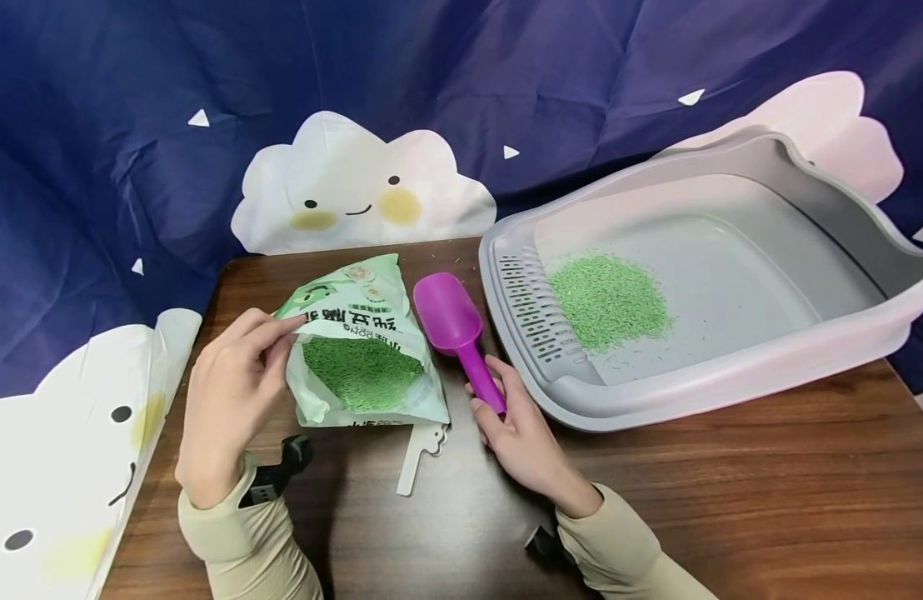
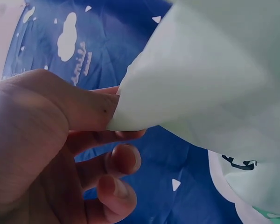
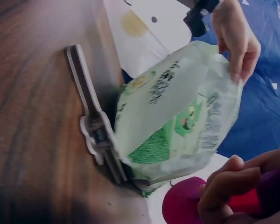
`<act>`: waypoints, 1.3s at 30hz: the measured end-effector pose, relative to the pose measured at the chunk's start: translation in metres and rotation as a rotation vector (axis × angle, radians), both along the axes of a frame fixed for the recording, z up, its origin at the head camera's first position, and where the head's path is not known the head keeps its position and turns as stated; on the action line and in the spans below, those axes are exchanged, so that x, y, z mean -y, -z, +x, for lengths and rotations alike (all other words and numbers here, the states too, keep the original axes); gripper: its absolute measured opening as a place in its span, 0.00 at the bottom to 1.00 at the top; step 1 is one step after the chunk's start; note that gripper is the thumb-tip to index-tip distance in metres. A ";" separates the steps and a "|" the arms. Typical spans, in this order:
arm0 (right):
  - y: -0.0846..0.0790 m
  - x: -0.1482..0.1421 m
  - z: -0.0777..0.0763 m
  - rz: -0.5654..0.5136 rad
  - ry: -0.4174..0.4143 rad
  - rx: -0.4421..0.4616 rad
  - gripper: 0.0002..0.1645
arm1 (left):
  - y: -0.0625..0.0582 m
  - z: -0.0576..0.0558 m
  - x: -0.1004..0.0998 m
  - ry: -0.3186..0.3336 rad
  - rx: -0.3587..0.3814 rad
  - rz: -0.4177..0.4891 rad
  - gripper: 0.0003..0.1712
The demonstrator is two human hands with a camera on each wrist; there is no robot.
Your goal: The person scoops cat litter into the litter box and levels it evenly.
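Observation:
My left hand (image 1: 232, 387) pinches the edge of an opened bag (image 1: 341, 287) of green cat litter between thumb and fingers. Green pellets (image 1: 360, 375) show through the bag's mouth. In the left wrist view the pale bag edge (image 2: 177, 70) is caught under the thumb, the lower fingers loosely bent. My right hand (image 1: 517, 429) grips the handle of a purple scoop (image 1: 446, 312); its bowl, with no litter in it, lies between the bag and the grey litter box. The right wrist view shows the fingers (image 3: 228, 186) curled round that handle.
A grey litter box (image 1: 731, 400) with a slotted step stands at the right, a heap of green pellets (image 1: 607, 300) on its floor. A white bag clip (image 1: 416, 462) lies partly under the bag on the wooden table (image 1: 769, 483). A blue cloud-patterned cloth (image 1: 566, 75) hangs behind.

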State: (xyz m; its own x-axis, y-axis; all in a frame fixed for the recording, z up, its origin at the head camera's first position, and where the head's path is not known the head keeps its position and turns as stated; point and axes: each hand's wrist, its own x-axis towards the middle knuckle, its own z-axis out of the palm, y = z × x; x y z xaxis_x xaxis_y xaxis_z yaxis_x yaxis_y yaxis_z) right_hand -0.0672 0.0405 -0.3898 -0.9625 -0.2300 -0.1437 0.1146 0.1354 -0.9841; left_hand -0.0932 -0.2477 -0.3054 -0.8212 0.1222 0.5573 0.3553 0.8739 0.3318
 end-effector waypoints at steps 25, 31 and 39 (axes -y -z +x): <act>0.030 0.011 -0.003 0.053 0.033 0.010 0.38 | -0.002 0.003 0.000 0.033 0.104 0.002 0.13; 0.033 0.005 -0.008 0.092 -0.073 0.128 0.41 | -0.002 0.002 0.000 0.044 0.105 -0.005 0.13; 0.035 -0.002 -0.009 0.322 -0.263 0.057 0.26 | -0.001 0.003 0.000 0.052 0.114 0.010 0.13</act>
State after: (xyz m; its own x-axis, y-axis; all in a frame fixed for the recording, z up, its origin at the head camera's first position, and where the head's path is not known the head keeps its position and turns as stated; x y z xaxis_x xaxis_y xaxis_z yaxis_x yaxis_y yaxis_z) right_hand -0.0759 0.0426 -0.4251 -0.8652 -0.4017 -0.3002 0.0884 0.4670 -0.8798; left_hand -0.0907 -0.2478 -0.3039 -0.8721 0.1613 0.4620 0.3594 0.8518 0.3812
